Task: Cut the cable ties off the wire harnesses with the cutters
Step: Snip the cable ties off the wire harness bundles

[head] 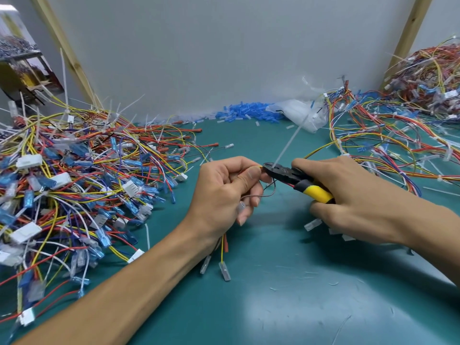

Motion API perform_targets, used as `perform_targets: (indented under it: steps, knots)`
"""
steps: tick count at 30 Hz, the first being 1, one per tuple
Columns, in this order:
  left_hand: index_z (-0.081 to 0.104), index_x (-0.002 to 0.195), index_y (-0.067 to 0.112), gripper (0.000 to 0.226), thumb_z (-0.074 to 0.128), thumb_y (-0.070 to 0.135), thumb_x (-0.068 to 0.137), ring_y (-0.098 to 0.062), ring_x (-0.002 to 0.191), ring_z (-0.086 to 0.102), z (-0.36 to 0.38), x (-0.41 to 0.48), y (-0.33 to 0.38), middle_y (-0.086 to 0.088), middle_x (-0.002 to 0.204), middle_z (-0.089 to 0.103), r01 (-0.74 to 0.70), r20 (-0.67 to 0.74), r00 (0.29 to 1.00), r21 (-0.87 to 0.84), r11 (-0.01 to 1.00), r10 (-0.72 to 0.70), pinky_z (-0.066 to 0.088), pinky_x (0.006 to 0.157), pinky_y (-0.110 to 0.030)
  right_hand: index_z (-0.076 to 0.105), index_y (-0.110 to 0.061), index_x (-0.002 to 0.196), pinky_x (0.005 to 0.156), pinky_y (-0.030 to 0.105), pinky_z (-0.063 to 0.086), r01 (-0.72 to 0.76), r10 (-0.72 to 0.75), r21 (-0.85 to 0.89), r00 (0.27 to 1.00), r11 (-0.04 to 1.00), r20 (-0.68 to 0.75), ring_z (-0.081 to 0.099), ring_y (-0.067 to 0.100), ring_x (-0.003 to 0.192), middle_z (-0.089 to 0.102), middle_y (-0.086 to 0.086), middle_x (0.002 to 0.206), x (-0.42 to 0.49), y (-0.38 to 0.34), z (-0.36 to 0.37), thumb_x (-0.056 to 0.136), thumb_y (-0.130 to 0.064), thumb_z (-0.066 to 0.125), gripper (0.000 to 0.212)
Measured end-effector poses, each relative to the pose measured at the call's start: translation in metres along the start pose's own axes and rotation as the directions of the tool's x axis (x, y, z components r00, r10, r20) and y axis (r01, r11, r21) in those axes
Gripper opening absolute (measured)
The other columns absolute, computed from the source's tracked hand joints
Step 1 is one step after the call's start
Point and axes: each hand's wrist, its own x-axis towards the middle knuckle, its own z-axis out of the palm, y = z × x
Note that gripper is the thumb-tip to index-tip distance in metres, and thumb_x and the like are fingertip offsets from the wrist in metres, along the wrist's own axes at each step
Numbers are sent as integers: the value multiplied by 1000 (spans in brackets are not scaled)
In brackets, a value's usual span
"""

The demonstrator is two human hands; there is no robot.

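Observation:
My left hand (227,189) grips a thin wire harness (222,247) at mid-table; its yellow and red ends with clear terminals hang below my wrist. My right hand (346,195) grips the cutters (298,181), which have black jaws and yellow-and-black handles. The jaws sit at the base of a white cable tie (290,143) whose tail sticks up and to the right. The jaw tips touch the harness right beside my left thumb.
A big heap of harnesses (69,185) with blue and white connectors covers the left of the green mat (286,295). More harnesses (398,145) spread across the right. Blue terminal sleeves (245,113) and a clear plastic bag (298,112) lie against the back wall.

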Motion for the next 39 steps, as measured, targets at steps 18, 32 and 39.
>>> perform_targets:
  steps: [18,32,39]
  knots:
    - [67,81,1,21,61,18,90,-11,27,32,-2,2,0,-6,52,51,7,-26,1000,-113,994,-10,26,34,-15,38,-27,72,51,41,31,-32,24,-78,994,996,-106,39,26,55,41,2,55,1,0,-1,73,-29,54,16]
    - [65,78,2,28,54,-1,103,-18,33,33,0,-1,0,-7,49,52,-105,-76,989,212,972,124,28,34,-19,46,-25,73,48,42,34,24,-31,-79,995,997,-94,38,27,51,42,3,52,0,6,-1,83,-24,57,15]
    - [64,76,6,30,55,-7,101,-3,32,43,1,-3,1,-2,49,53,-165,-42,981,311,936,187,32,40,-12,41,-24,79,53,48,36,69,-80,-111,993,991,-92,40,29,58,43,-1,59,3,8,7,94,-19,63,27]
